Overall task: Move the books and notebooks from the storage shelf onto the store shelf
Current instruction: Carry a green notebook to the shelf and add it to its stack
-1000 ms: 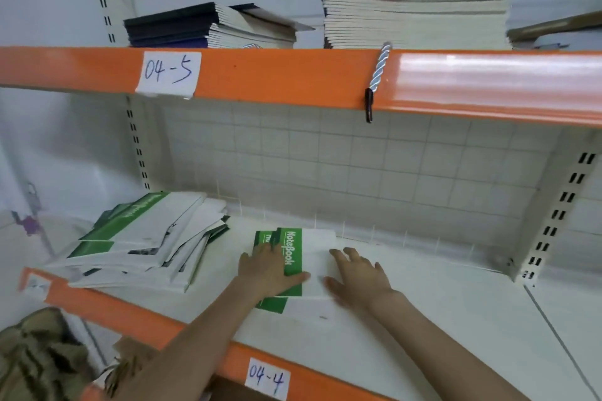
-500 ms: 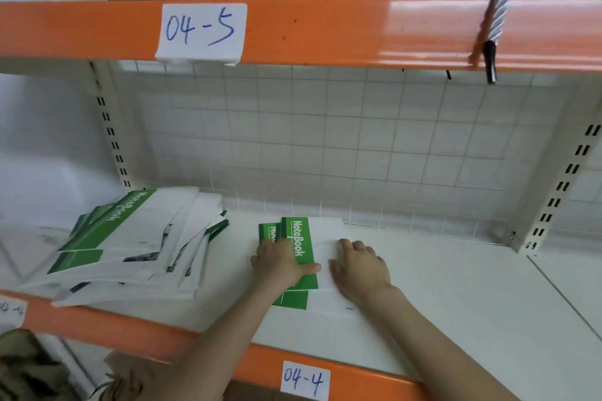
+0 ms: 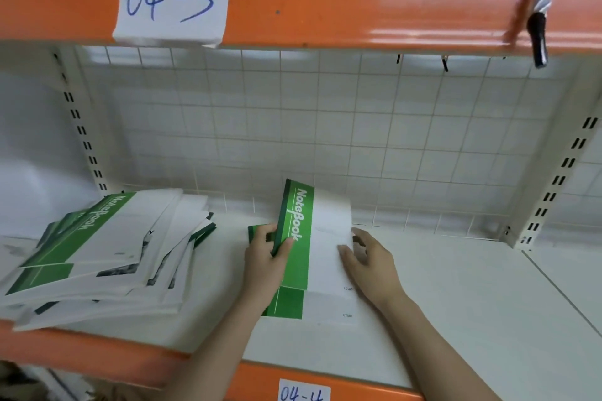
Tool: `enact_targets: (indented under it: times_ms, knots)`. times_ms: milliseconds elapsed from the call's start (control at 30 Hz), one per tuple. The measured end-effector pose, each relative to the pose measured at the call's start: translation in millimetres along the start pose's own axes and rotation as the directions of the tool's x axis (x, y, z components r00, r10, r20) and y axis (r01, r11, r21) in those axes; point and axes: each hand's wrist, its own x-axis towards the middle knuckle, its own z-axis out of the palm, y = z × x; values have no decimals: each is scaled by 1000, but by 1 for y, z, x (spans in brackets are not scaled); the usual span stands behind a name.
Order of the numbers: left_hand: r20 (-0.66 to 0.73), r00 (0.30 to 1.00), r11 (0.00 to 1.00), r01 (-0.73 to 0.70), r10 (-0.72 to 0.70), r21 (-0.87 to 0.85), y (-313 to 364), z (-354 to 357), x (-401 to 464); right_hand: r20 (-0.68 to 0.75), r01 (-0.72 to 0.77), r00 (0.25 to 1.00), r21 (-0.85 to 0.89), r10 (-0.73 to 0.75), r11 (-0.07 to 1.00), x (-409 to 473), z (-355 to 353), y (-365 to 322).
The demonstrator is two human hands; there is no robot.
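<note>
green-and-white notebook (image 3: 311,238) tilted up on edge above another flat one (image 3: 294,303), messy notebook stack (image 3: 94,257) left

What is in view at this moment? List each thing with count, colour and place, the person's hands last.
Lifted notebook: one, green and white, centre of the lower shelf, far end tilted up.
Notebook underneath: at least one, green and white, flat on the shelf; exact count hidden.
Notebook pile: several, green and white, fanned out at the shelf's left; count unclear.
Lower shelf: one, white board, orange front beam.
Label 04-4: one, white, on the lower beam.
Upper beam: one, orange, across the top.
Label 04-5: one, white, on the upper beam.
Cord: one, white with black tip, hanging over the upper beam, right.
Wire grid: one, white, behind the shelf.
Left hand: grips the lifted notebook's green edge.
Right hand: fingers at its white edge.
</note>
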Motion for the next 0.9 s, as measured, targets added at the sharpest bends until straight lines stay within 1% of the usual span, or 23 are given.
enact_targets:
  times_ms: [33, 100, 133, 200, 233, 267, 300, 333, 367, 400, 433, 467, 500, 533, 567, 600, 733, 800, 867, 900]
  knots:
    - [17, 1000, 998, 15, -14, -59, 1, -1, -1, -4, -27, 1000, 100, 28, 995, 1, -2, -2]
    - [55, 998, 989, 32, -24, -147, 3, -2, -2, 57, -122, 992, 293, 110, 948, 1, -3, -7]
    - [73, 997, 981, 41, -28, -189, 5, -3, -2, 105, -179, 983, 393, 149, 902, 1, -3, -10]
    - [90, 995, 959, 66, -43, -275, 8, -5, -3, 172, -275, 961, 575, 215, 771, 0, -4, -15]
    - [89, 995, 955, 61, -37, -291, 9, -6, -3, 172, -297, 955, 620, 243, 727, 0, -7, -16]
    - [76, 997, 963, 33, -13, -267, 10, -8, -5, 155, -303, 951, 632, 268, 713, 1, -11, -17]
    - [56, 998, 988, -29, 38, -152, 9, -9, -6, 137, -303, 949, 635, 282, 710, 3, -16, -17]
    - [55, 993, 993, -110, 107, 51, 7, -10, -7, 123, -301, 949, 641, 292, 706, 4, -21, -17]
    - [93, 984, 933, -176, 155, 312, 3, -10, -8, 118, -299, 947, 657, 298, 692, 4, -25, -17]
    - [144, 977, 809, -212, 158, 548, 0, -9, -9, 113, -298, 946, 675, 304, 675, 5, -28, -16]
    - [190, 975, 672, -216, 113, 709, -4, -8, -10, 112, -295, 945, 693, 307, 658, 5, -30, -17]
    - [208, 977, 569, -202, 56, 797, -5, -7, -11, 113, -294, 945, 701, 306, 650, 6, -31, -17]
    - [210, 978, 514, -183, 6, 838, -7, -6, -11, 117, -295, 945, 705, 304, 645, 6, -32, -18]
    - [204, 979, 495, -170, -14, 852, -7, -5, -10, 124, -298, 945, 705, 301, 643, 6, -32, -18]
    - [194, 981, 497, -160, -17, 853, -9, -5, -8, 131, -300, 945, 705, 298, 642, 5, -31, -18]
    - [180, 984, 529, -149, -7, 835, -9, -4, -6, 133, -300, 947, 698, 293, 651, 5, -30, -17]
    - [105, 994, 680, -81, 6, 729, -8, -1, -4, 123, -284, 956, 631, 268, 722, 6, -24, -15]
    - [66, 998, 756, -36, -10, 653, -7, -2, -4, 122, -286, 956, 599, 268, 748, 5, -21, -14]
    - [29, 994, 852, 78, -108, 517, -5, -5, -2, 118, -285, 956, 577, 268, 766, 4, -19, -13]
    - [10, 988, 880, 130, -151, 457, -6, -6, 0, 119, -284, 957, 572, 265, 769, 4, -18, -13]
